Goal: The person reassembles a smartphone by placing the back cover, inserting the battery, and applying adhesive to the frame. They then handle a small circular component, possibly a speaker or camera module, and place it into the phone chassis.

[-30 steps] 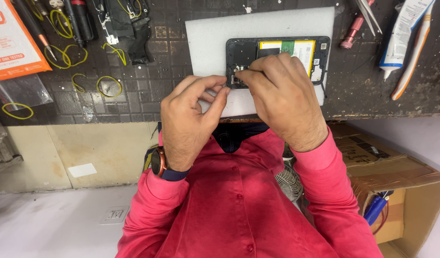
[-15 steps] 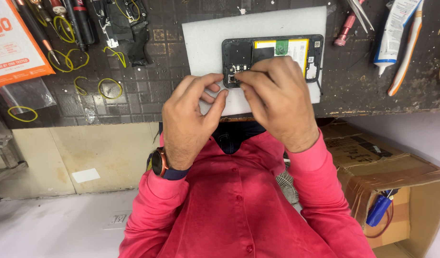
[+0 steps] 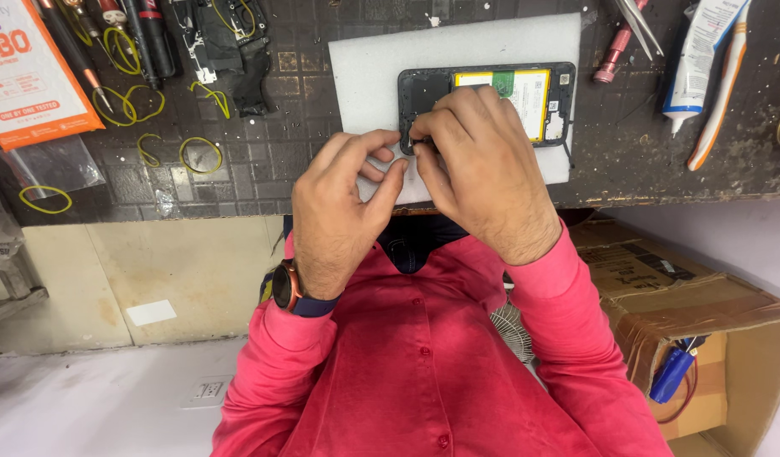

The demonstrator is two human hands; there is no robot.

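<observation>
The opened phone [image 3: 500,101] lies face down on a white foam pad [image 3: 457,51] on the dark bench [image 3: 322,169]. It looks thin, stiff and easy to break inside, so its outer edges seem the safest place to hold. The right hand [image 3: 483,169] pinches something tiny at its near corner. The left hand [image 3: 343,207] rests beside it, fingers curled together. Yellow bands [image 3: 199,154] and a tube [image 3: 694,59] lie nearby. A cardboard box [image 3: 694,305] stands below.
</observation>
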